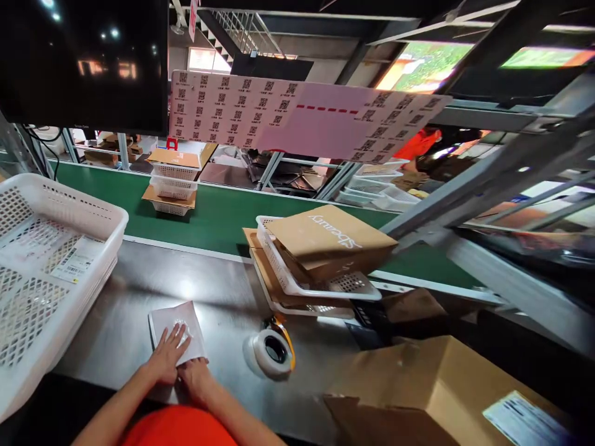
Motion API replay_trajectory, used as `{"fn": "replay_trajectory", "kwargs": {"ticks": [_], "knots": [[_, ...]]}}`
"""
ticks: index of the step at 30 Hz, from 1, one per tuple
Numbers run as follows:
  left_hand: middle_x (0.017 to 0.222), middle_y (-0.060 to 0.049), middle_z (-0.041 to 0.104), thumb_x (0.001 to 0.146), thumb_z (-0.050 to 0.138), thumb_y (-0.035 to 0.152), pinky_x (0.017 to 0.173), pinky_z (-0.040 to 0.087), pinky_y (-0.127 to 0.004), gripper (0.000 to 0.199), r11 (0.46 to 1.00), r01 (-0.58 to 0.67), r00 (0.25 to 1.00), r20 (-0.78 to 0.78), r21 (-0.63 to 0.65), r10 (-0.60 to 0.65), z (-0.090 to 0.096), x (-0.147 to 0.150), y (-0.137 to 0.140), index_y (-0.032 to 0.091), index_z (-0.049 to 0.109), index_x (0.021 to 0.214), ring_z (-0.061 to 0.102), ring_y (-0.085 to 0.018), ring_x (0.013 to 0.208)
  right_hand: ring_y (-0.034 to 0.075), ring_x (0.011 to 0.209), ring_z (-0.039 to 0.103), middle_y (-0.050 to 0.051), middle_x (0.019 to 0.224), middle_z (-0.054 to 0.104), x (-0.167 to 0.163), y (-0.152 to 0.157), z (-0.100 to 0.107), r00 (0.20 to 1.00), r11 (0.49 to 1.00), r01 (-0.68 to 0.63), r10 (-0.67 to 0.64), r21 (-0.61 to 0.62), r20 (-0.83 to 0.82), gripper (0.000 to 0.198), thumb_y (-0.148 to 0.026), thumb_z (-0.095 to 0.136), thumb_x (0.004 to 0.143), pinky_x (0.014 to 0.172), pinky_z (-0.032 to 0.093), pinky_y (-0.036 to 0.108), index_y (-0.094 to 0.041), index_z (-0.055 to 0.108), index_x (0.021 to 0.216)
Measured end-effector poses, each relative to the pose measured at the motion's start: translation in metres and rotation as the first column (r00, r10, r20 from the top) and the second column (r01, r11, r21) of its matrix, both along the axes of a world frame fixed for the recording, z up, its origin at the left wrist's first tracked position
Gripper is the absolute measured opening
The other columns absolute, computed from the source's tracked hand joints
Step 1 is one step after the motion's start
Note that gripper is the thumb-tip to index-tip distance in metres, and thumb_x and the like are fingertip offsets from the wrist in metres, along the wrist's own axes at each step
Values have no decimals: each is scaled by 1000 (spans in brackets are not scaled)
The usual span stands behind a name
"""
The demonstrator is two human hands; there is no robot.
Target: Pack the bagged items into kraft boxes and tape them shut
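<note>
On the metal worktable lies a flat, pale packet [194, 327], with a shiny patch near its middle. My left hand [168, 356] rests on top of it, fingers spread and pressed flat. At the packet's lower edge is my right hand [196, 376], its fingers curled closed against that edge; the fingertips are partly hidden. A tape dispenser with a roll of clear tape [272, 352] and a yellow-orange frame sits on the table to the right of my hands.
White plastic baskets [88, 291] are stacked at left. A cardboard box [334, 235] lies in a basket beside the green conveyor [218, 217]. A larger carton [418, 384] stands at lower right. A board of QR codes [325, 127] and a monitor [83, 68] hang above.
</note>
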State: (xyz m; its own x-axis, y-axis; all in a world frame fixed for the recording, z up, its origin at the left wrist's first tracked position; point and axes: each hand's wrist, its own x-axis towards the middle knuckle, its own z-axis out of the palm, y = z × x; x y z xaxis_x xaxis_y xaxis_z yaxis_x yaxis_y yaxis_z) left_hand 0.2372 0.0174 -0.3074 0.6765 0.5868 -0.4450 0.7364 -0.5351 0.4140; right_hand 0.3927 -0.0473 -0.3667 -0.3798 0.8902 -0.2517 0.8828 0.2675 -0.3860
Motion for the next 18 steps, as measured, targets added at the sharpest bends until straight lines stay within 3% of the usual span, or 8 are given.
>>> {"fn": "replay_trajectory", "kwargs": {"ticks": [4,8,10,15,18], "knots": [[179,-13,11,79,51,3,136,8,-60,91,999,-51,990,135,19,48,-14,-6,-2,17,34,167,4,-30,168,29,108,75,13,123,80,4,0,-2,1000,1000,-2,2,18,9,30,-14,60,89,100,58,42,-21,79,111],[178,-11,20,87,50,9,135,15,-59,83,996,-89,983,160,17,85,-15,-10,-2,20,34,167,11,-29,167,33,123,71,19,135,74,2,1,-7,997,994,79,-79,82,7,45,-8,47,95,108,54,44,-14,71,133],[179,-13,17,86,59,15,135,16,-61,86,996,-90,987,133,7,88,-10,-10,0,19,32,168,10,-32,167,34,123,70,19,135,74,4,0,-9,994,989,106,-108,104,8,45,-8,48,96,106,55,45,-15,70,134],[178,-15,16,88,68,28,134,16,-63,87,999,-33,992,121,-5,33,-2,-7,1,21,34,167,11,-34,167,31,112,75,13,125,79,13,-13,-13,997,991,75,-76,115,5,30,-11,58,93,97,59,40,-22,78,112],[178,-15,16,88,70,30,134,15,-62,87,1000,-27,994,110,-10,28,-2,-6,2,22,35,167,10,-34,167,30,114,74,12,126,79,15,-21,-13,997,989,70,-72,129,6,31,-11,59,92,98,57,38,-23,77,114]]}}
